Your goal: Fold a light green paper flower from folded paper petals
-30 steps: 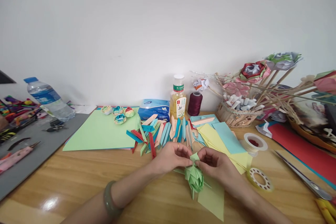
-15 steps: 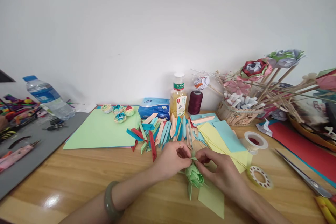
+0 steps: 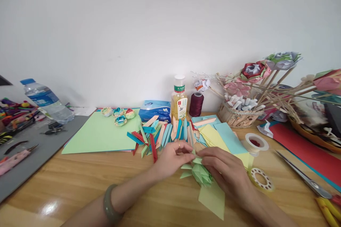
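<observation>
A light green folded-paper flower (image 3: 201,174) with pointed petals hangs between my hands, just above the table. My left hand (image 3: 174,159) pinches its upper left edge between thumb and finger. From the other side, my right hand (image 3: 225,166) grips the top right of the flower, its fingers partly covering the folds. Beneath lies a pale yellow-green paper sheet (image 3: 212,202). Behind my hands is a pile of folded paper strips (image 3: 165,133) in red, blue, green and peach. Yellow paper sheets (image 3: 213,136) and blue paper (image 3: 231,137) lie beyond my right hand.
Tape rolls (image 3: 261,179) and scissors (image 3: 303,173) lie on the right. A basket (image 3: 239,116) of paper flowers, thread spool (image 3: 196,104), drink bottle (image 3: 179,99) and tissue pack (image 3: 155,110) stand along the wall. Small paper flowers (image 3: 120,120) rest on green sheets (image 3: 98,136); a water bottle (image 3: 48,101) leans at left.
The green paper flower has turned between my hands, its petals now pointing left and lower right. My right hand has shifted over its top edge, and the whole view has moved slightly.
</observation>
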`<state>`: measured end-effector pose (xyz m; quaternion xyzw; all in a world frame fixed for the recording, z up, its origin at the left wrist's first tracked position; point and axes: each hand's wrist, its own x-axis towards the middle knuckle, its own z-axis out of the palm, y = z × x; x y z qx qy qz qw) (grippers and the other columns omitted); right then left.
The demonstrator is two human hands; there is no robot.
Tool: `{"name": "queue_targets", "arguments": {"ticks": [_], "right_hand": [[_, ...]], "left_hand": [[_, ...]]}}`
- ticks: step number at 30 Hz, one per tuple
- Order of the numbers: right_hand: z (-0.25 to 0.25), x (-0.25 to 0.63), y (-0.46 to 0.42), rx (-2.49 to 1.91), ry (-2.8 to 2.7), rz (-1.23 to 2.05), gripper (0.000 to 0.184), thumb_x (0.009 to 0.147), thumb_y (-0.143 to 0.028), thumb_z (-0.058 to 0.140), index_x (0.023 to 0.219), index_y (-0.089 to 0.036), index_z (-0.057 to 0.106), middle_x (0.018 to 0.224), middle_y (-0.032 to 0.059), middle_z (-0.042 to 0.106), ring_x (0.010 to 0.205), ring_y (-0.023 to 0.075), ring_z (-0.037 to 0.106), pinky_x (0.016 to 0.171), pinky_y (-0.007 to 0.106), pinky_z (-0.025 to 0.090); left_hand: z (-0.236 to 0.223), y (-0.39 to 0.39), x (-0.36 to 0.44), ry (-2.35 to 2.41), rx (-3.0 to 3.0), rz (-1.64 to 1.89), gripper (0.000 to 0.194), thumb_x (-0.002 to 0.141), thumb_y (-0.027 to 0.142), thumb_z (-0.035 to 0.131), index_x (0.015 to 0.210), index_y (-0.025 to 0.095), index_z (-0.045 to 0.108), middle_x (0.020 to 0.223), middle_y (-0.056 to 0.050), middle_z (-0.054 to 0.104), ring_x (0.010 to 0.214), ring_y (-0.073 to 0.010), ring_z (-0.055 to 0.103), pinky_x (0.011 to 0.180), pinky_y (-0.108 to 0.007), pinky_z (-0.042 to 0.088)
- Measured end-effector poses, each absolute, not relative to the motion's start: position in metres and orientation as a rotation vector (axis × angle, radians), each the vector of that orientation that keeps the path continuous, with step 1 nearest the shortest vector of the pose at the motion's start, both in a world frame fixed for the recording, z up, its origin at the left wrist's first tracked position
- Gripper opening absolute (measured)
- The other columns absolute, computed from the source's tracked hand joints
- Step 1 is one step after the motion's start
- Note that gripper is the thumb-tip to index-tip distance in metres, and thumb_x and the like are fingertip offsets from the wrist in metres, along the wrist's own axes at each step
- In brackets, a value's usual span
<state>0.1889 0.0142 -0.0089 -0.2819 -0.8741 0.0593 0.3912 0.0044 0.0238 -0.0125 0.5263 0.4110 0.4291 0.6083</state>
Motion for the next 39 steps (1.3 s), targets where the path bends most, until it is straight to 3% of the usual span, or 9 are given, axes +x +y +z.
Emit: {"name": "queue_targets", "arguments": {"ticks": [2, 5, 8, 11, 19, 26, 39], "right_hand": [[-0.004, 0.189, 0.012, -0.801, -2.129, 0.121, 0.014, 0.082, -0.010, 0.051, 0.088, -0.020, 0.057, 0.092, 0.0081, 0.064, 0.085, 0.0199, 0.059, 0.071, 0.031, 0.047], [0.004, 0.186, 0.008, -1.049, -1.978, 0.401, 0.007, 0.085, -0.022, 0.050, 0.085, -0.020, 0.056, 0.071, 0.0026, 0.060, 0.064, 0.0160, 0.057, 0.057, 0.026, 0.046], [0.008, 0.181, 0.006, -1.251, -1.892, 0.799, 0.018, 0.086, -0.035, 0.048, 0.083, -0.020, 0.057, 0.066, 0.0004, 0.059, 0.057, 0.0147, 0.054, 0.051, 0.024, 0.044], [0.006, 0.176, 0.008, -1.250, -1.843, 0.960, 0.024, 0.084, -0.039, 0.050, 0.071, -0.019, 0.055, 0.064, 0.0003, 0.058, 0.061, 0.0149, 0.054, 0.055, 0.024, 0.044], [-0.004, 0.179, 0.014, -1.255, -1.805, 1.028, 0.028, 0.084, -0.040, 0.050, 0.067, -0.019, 0.051, 0.064, 0.0001, 0.055, 0.063, 0.0151, 0.052, 0.057, 0.025, 0.042], [-0.005, 0.181, 0.017, -1.249, -1.886, 0.941, 0.027, 0.087, -0.040, 0.047, 0.069, -0.019, 0.050, 0.065, 0.0005, 0.055, 0.063, 0.0159, 0.051, 0.057, 0.026, 0.041], [-0.002, 0.185, 0.015, -1.249, -1.946, 0.862, 0.028, 0.089, -0.039, 0.044, 0.069, -0.019, 0.050, 0.066, -0.0005, 0.053, 0.062, 0.0150, 0.050, 0.056, 0.025, 0.039]], "left_hand": [[-0.015, 0.023, 0.004, 0.984, 1.254, 1.126, 0.017, 0.065, 0.028, 0.069, 0.069, 0.016, 0.059, 0.078, -0.003, 0.057, 0.073, -0.0142, 0.056, 0.066, -0.027, 0.047], [-0.016, 0.019, 0.005, 1.010, 1.460, 1.332, 0.006, 0.072, 0.019, 0.063, 0.070, 0.017, 0.059, 0.079, -0.003, 0.057, 0.077, -0.0142, 0.056, 0.065, -0.025, 0.048], [-0.015, 0.012, 0.007, 1.014, 1.758, 1.423, 0.007, 0.074, 0.011, 0.059, 0.072, 0.017, 0.060, 0.079, -0.003, 0.057, 0.073, -0.0126, 0.057, 0.064, -0.024, 0.049], [-0.016, 0.008, 0.009, 1.022, 1.894, 1.431, 0.010, 0.074, 0.007, 0.059, 0.072, 0.017, 0.061, 0.081, -0.003, 0.055, 0.073, -0.0119, 0.057, 0.066, -0.025, 0.049], [-0.020, 0.010, 0.010, 1.002, 1.465, 1.340, 0.008, 0.075, 0.018, 0.061, 0.069, 0.017, 0.056, 0.090, -0.006, 0.059, 0.088, -0.0172, 0.057, 0.069, -0.028, 0.050], [-0.016, 0.013, 0.010, 0.962, 1.149, 1.263, 0.017, 0.071, 0.028, 0.065, 0.068, 0.017, 0.053, 0.080, -0.003, 0.059, 0.076, -0.0149, 0.056, 0.068, -0.028, 0.048], [-0.017, 0.017, 0.009, 0.888, 0.967, 1.269, 0.022, 0.067, 0.031, 0.069, 0.068, 0.016, 0.053, 0.075, 0.000, 0.058, 0.065, -0.0103, 0.055, 0.063, -0.024, 0.048]]}}
